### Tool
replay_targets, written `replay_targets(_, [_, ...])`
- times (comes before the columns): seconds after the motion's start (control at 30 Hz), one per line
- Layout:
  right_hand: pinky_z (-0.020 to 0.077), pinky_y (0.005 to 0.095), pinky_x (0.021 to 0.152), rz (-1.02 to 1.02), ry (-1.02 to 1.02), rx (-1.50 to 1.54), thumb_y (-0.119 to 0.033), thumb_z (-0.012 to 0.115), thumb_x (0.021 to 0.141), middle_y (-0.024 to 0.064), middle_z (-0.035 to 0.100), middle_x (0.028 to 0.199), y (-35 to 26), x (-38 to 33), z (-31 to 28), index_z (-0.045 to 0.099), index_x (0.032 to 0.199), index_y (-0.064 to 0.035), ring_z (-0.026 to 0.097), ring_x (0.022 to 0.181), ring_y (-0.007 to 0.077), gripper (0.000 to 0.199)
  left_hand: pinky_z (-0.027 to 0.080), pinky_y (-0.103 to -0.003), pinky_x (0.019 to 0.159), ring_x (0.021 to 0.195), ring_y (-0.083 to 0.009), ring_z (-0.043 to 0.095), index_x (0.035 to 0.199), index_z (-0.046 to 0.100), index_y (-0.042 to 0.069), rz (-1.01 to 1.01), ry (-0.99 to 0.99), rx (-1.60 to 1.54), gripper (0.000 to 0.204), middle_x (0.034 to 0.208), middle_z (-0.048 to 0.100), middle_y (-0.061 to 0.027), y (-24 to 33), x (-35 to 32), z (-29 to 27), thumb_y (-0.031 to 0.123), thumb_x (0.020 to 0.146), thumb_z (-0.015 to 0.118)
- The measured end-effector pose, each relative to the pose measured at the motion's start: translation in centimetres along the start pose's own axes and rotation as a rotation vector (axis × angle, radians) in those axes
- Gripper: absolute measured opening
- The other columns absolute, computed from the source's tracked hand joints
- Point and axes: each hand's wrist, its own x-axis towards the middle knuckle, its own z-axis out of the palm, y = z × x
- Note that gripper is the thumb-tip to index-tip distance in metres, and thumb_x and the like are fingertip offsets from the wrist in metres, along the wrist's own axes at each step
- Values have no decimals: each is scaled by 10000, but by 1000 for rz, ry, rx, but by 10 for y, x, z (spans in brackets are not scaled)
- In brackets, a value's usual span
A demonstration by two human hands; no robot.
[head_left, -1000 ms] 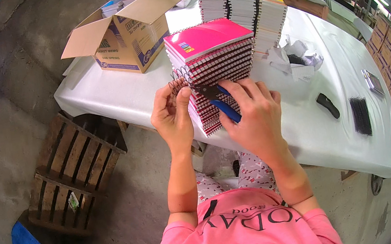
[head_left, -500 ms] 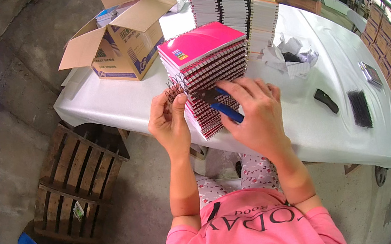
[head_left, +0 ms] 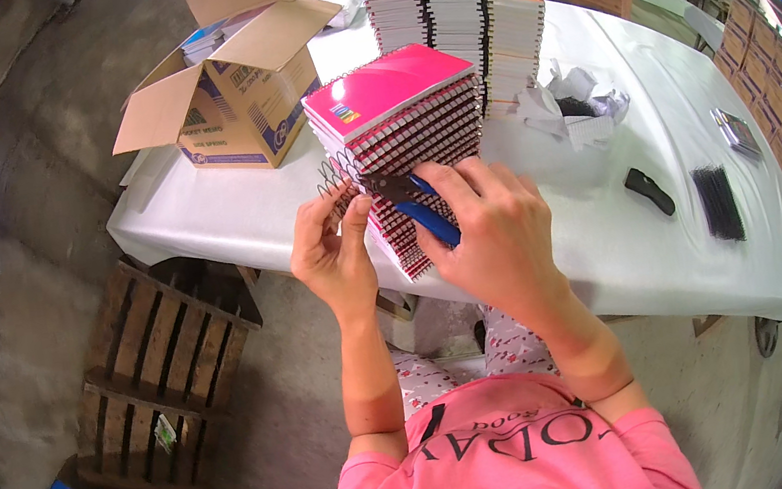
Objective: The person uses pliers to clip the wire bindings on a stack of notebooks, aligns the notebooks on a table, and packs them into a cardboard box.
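Observation:
A tall stack of spiral notebooks with pink covers (head_left: 403, 86) stands at the near edge of the table, in front of me. A loose dark spiral wire (head_left: 333, 178) sticks out from the left side of the stack, and my left hand (head_left: 335, 248) pinches it between thumb and fingers. My right hand (head_left: 500, 218) is wrapped round a pair of pliers with blue handles (head_left: 433, 223). Their dark jaws touch or nearly touch the wire beside the left fingertips; whether they grip it I cannot tell.
White-covered table (head_left: 605, 253). An opened cardboard box (head_left: 240, 115) holds notebooks at the left. Behind stand red-, green- and yellow-topped notebook stacks (head_left: 455, 17). To the right lie crumpled paper (head_left: 597, 102), a black handle-shaped object (head_left: 649, 192) and a bundle of black wires (head_left: 719, 204).
The pliers have shifted slightly left, and their jaws are nearer the wire and my left fingertips. My left hand keeps its pinch. The whole view has tilted a little.

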Motion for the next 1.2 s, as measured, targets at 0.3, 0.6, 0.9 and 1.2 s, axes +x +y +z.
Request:
replay_targets(0.3, [442, 377, 671, 52, -75, 90, -224, 743, 665, 38, 611, 854, 6, -1, -2, 629, 1027, -137, 600, 785, 243, 389, 443, -234, 574, 736, -135, 564, 991, 605, -12, 472, 134, 179, 180, 887, 618, -98, 23, -7, -6, 52, 830, 657])
replay_targets(0.6, [315, 422, 821, 24, 30, -27, -251, 759, 652, 0, 578, 1032, 6, 1, -7, 592, 1133, -179, 531, 988, 194, 514, 482, -296, 668, 707, -183, 492, 856, 547, -15, -849, 404, -1264, 165, 832, 539, -79, 19, 20, -15, 142, 904, 529])
replay_targets(0.9, [374, 404, 739, 22, 11, -44, -258, 751, 659, -2, 587, 949, 0, 6, -5, 606, 1106, -176, 562, 890, 196, 477, 353, -227, 532, 581, -105, 455, 788, 468, 44, -90, -219, 105, 389, 652, 473, -11, 18, 28, 8, 397, 937, 530])
replay_targets(1.2, [478, 353, 556, -17, 46, -15, -242, 734, 677, 15, 610, 756, 6, 6, -2, 658, 1002, -141, 618, 686, 219, 349, 391, -299, 471, 476, -171, 489, 790, 468, 30, 99, -171, 372, 322, 555, 510, -83, 19, 28, 17, 279, 991, 437])
